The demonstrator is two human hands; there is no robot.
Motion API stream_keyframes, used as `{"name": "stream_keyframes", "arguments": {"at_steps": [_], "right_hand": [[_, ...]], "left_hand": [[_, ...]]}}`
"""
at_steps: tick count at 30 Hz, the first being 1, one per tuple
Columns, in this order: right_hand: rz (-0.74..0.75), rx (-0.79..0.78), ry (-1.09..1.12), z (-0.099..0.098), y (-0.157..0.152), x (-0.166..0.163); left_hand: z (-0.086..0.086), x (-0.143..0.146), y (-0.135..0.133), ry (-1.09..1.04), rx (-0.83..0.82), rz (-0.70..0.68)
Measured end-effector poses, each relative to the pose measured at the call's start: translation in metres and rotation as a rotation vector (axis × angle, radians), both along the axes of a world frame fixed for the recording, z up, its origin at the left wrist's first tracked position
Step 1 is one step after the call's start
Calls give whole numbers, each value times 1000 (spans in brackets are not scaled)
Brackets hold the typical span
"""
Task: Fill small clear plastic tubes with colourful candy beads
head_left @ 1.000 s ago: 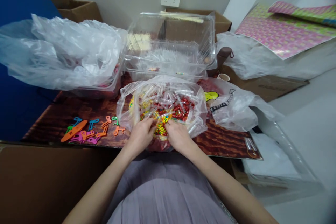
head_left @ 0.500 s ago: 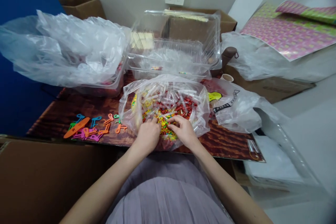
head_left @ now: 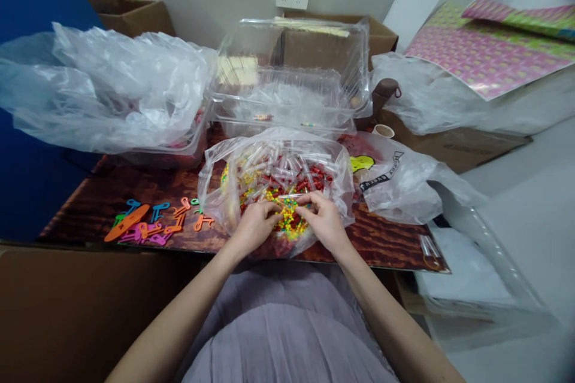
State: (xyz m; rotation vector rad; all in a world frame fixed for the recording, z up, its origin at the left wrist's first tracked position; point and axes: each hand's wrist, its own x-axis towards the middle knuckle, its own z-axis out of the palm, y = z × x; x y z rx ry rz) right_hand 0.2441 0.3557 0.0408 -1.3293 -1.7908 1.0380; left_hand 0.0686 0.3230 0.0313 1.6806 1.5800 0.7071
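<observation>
A clear plastic bag lies open on the brown table in front of me. It holds small multicoloured beads, red caps and several clear little tubes. Both hands are inside the bag over the bead pile. My left hand has its fingers pinched together at the beads. My right hand is curled, its fingertips pinching one end of a thin clear tube that lies across between the two hands.
Coloured plastic clips lie on the table at the left. Clear clamshell boxes stand behind the bag, and crumpled plastic sheeting at the back left. A white printed bag lies to the right. Cardboard boxes stand at the back and by my left arm.
Both hands have moved further into the bag, from its near edge onto the bead pile, and have come together on a clear tube.
</observation>
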Motion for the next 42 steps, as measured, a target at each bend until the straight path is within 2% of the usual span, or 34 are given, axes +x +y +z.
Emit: {"name": "stream_keyframes", "arguments": {"at_steps": [4,7,11,15,19,23,29,39,42], "right_hand": [[32,-30,25,0,-1,-4],[55,-86,38,0,-3,-6],[47,-127,42,-5,-4,-8],[66,-146,48,-11,-2,-11],[100,-184,119,-5,-1,-14],[134,-271,188,6,-2,-18],[169,-514,325,14,-7,-20],[155,-709,494,12,-11,-17],[121,-699,509,13,-11,-15]], "left_hand": [[-1,-5,-5,-333,-148,62],[0,-8,-8,-501,-270,103],[4,-9,-12,-651,-290,149],[7,-11,-16,-857,-394,190],[12,-13,-18,-1052,-450,199],[12,-17,-21,-1118,-473,188],[9,-18,-22,-1191,-512,163],[14,-16,-25,-1224,-539,136],[14,-14,-23,-1251,-558,127]]}}
